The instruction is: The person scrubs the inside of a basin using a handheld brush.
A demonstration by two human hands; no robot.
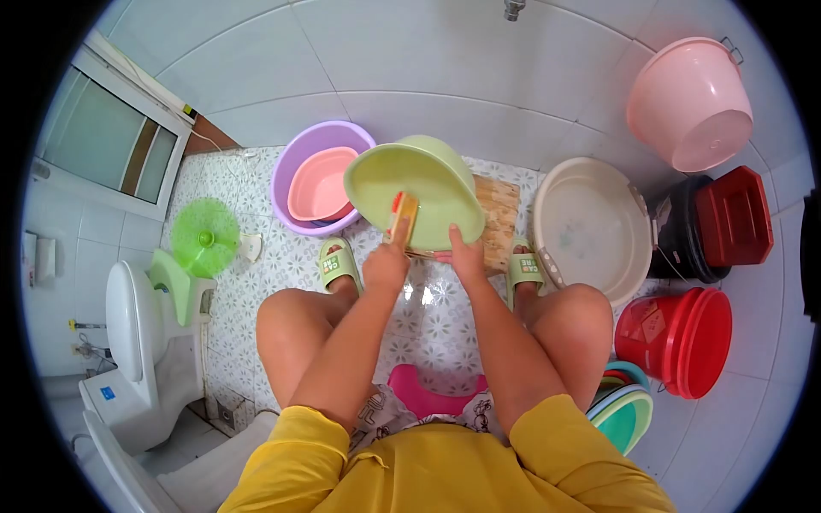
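Observation:
My left hand (386, 263) is closed around a scrubbing brush (411, 219) with a wooden-coloured back and red bristles. The brush is inside a light green basin (445, 184), close to its inner wall. Tilted on its side, the basin opens toward me. My right hand (465, 255) grips its lower rim, thumb on the inside and the other fingers mostly hidden beneath. Behind and right of the basin lies a wooden board (499, 214) on the patterned floor.
A purple basin (282, 192) holding a pink basin (321, 181) stands left. To the right are a large pale tub (590, 282), red buckets (671, 342), a dark bucket (684, 227) and a pink bucket (693, 103). A toilet (137, 321) and green round cover (205, 252) are at left.

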